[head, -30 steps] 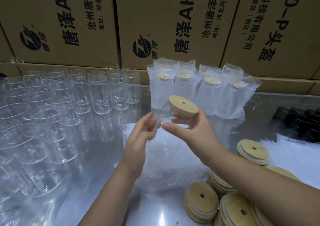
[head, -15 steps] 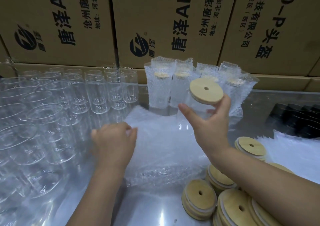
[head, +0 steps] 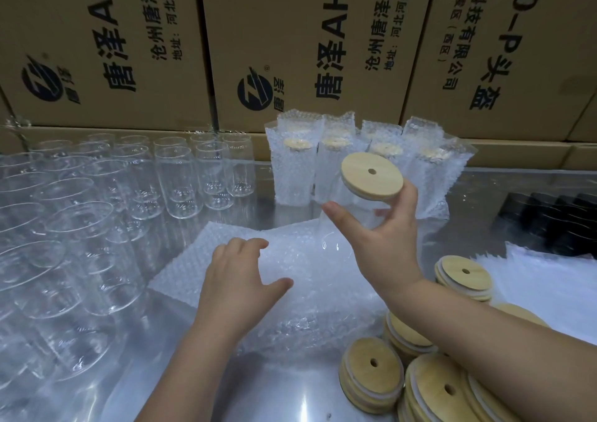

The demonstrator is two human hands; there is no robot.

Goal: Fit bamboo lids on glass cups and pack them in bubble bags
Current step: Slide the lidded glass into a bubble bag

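**Bench count**

One lidded glass cup (head: 371, 178) sits in the right hand (head: 384, 244). Four bagged cups (head: 294, 169) stand beyond it. Five stacks of loose bamboo lids (head: 371, 370) lie by the right forearm. Over a dozen empty glasses (head: 181, 176) stand left of the left hand (head: 239, 279), with one pile of bubble bags (head: 307, 292) under it. Three cartons (head: 323, 34) stand behind.

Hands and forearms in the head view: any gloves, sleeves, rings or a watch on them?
No. The left hand and right hand are bare, with no gloves or rings visible. The left forearm and right forearm are uncovered down to the frame edge: no sleeves, watch or bands show.
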